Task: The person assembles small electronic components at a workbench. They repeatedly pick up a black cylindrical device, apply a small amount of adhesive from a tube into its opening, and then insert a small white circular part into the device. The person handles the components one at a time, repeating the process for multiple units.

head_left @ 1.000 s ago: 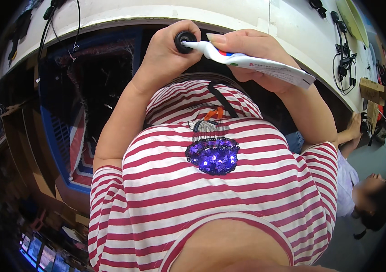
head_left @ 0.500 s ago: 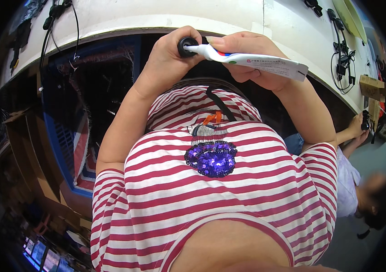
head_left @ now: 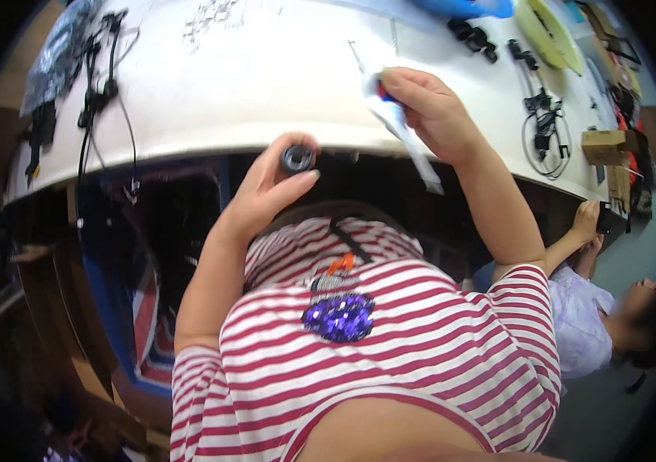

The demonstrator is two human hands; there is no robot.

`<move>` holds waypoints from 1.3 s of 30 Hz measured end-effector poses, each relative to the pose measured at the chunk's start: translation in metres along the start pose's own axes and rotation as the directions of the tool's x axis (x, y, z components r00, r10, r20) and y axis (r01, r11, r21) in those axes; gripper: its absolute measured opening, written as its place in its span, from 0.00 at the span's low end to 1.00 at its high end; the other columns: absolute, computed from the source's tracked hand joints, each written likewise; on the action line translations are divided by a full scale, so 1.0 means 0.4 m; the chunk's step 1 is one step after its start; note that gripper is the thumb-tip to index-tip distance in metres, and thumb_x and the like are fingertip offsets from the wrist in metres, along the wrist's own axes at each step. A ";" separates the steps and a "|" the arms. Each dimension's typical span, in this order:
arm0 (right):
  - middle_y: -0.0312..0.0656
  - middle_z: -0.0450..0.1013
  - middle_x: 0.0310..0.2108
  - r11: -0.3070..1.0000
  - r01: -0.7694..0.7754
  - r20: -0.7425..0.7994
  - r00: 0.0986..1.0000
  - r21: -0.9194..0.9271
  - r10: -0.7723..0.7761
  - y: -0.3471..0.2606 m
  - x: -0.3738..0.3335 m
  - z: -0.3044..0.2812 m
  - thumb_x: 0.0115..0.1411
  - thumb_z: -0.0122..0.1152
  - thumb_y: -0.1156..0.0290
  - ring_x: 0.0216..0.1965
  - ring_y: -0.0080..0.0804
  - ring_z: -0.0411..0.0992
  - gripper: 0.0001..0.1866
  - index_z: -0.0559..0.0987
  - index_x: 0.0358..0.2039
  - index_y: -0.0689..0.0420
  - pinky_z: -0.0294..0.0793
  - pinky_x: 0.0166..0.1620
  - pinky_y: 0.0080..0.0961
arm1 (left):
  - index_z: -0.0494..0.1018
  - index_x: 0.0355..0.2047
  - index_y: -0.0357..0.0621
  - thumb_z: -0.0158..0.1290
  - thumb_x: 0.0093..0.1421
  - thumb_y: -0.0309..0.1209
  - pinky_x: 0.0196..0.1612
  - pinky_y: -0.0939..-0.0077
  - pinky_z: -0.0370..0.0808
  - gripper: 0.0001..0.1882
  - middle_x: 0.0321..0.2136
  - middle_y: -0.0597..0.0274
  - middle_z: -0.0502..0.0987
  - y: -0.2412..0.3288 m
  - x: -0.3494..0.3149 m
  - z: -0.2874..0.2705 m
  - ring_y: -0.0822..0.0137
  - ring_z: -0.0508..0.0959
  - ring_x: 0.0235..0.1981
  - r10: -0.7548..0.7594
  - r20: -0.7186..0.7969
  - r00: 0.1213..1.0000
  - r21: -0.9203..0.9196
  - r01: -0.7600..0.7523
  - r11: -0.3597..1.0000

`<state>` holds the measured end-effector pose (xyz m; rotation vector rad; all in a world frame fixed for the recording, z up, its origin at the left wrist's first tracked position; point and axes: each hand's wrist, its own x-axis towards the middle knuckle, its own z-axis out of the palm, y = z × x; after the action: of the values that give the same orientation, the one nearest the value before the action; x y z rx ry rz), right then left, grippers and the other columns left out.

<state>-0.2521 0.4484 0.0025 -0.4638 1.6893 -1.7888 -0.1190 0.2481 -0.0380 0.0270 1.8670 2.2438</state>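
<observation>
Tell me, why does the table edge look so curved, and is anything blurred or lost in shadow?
In the head view the fisheye lens bows the white table edge and leaves black corners. The table top is brightly lit, while the space under it is deep in shadow. The tube in the right hand smears a little; the black cap in the left hand looks sharper.

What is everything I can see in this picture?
Cap: one, black, round, pinched in the left hand's fingertips at the table edge.
Tube: one, white with red and blue, in the right hand.
Table: one, white, curved front edge, top of view.
Cables: several, black, table's left side; more at right.
Cardboard box: one, brown, far right.
Second person: one, pale top, lower right.
Striped shirt: red and white.
Left hand; right hand.
</observation>
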 end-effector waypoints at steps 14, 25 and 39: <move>0.41 0.72 0.19 0.546 -0.127 -0.268 0.945 -0.828 -0.187 0.001 0.302 -0.170 0.57 0.48 0.55 0.24 0.35 0.70 0.19 0.76 0.27 0.59 0.66 0.31 0.31 | 0.62 0.44 0.35 0.51 0.52 0.31 0.33 0.82 0.61 0.21 0.31 0.62 0.65 0.001 -0.014 -0.012 0.74 0.64 0.29 0.170 0.024 0.985 -0.369 -0.149 0.917; 0.45 0.74 0.27 0.694 0.080 0.365 0.890 -0.715 0.274 0.060 -0.064 0.100 0.55 0.55 0.62 0.31 0.36 0.73 0.14 0.75 0.31 0.61 0.70 0.37 0.30 | 0.61 0.48 0.35 0.51 0.52 0.22 0.35 0.83 0.63 0.22 0.32 0.63 0.66 0.025 -0.042 -0.006 0.74 0.66 0.31 0.249 -0.090 0.964 -0.089 -0.257 0.962; 0.45 0.74 0.29 0.791 -0.342 0.226 0.833 -0.507 0.505 0.523 0.022 0.104 0.56 0.54 0.59 0.28 0.29 0.72 0.17 0.75 0.35 0.61 0.70 0.33 0.26 | 0.64 0.51 0.36 0.55 0.52 0.21 0.40 0.81 0.74 0.25 0.36 0.57 0.74 0.045 -0.013 0.023 0.71 0.75 0.33 0.383 -0.139 0.913 -0.258 -0.407 0.876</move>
<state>-0.1900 0.4149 -0.1989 -0.5038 1.7629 -0.9139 -0.1155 0.2530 -0.0180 0.3002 1.6804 2.8120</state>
